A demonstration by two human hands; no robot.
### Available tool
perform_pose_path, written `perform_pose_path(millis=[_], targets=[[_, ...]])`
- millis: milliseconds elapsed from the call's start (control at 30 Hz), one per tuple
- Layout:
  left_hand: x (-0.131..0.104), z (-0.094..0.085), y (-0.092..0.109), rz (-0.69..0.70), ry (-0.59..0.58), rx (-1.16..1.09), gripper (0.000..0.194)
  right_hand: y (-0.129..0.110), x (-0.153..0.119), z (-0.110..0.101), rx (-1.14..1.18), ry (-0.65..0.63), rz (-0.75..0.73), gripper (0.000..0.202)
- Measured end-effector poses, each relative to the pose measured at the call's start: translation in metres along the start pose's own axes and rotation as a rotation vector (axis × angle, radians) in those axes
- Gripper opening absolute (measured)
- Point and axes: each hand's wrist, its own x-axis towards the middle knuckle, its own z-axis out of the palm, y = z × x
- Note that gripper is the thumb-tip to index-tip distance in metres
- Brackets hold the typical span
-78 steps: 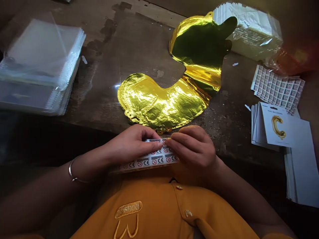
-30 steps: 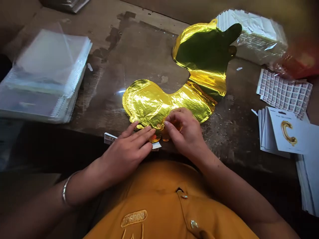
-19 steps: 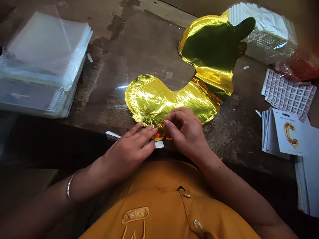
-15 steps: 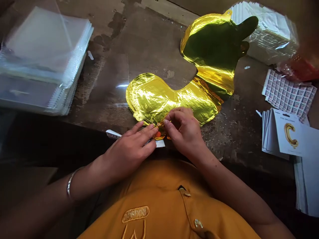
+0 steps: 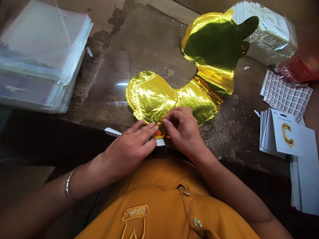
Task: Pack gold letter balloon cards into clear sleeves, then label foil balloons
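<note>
A flat gold foil balloon (image 5: 152,93), curved in shape, lies across the dark table with its near edge at my hands. My left hand (image 5: 131,149) rests on that edge, fingers stretched out and lying flat. An orange spot (image 5: 158,133) shows by its fingertips. My right hand (image 5: 185,131) pinches at the balloon's near edge with thumb and forefinger, close to the left fingertips; what exactly sits in the pinch is small and partly hidden. Partly under my left hand, a white printed strip (image 5: 112,132) sticks out at the table's front edge.
A stack of clear plastic sleeves (image 5: 47,49) lies at the left. On the right are a sheet of small printed stickers (image 5: 286,94), folded white cards with a gold C (image 5: 287,132), and a plastic-wrapped white stack (image 5: 269,33). A red item (image 5: 299,68) lies behind the stickers.
Both hands stay in nearly the same place on the balloon's near edge. The view has shifted slightly; nothing has been picked up or let go.
</note>
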Motion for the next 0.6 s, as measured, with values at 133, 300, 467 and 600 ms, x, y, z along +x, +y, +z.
perform_pose_path(millis=[133, 300, 467, 600], targets=[[-0.0002, 0.0008, -0.0003, -0.004, -0.012, -0.007, 0.025, -0.0003, -0.0004, 0.0011, -0.031, -0.001, 0.015, 0.009], [0.0001, 0.0008, -0.0007, -0.010, -0.022, -0.016, 0.023, -0.0014, -0.0005, 0.0021, -0.059, 0.001, 0.021, 0.009], [0.0005, 0.0012, 0.0003, -0.016, -0.039, -0.020, 0.023, -0.0008, -0.0012, 0.0041, -0.104, 0.001, 0.030, 0.014], [0.0021, 0.0021, 0.0015, -0.010, -0.022, 0.008, 0.024, 0.0039, 0.0019, 0.0083, -0.172, 0.072, 0.061, 0.026]])
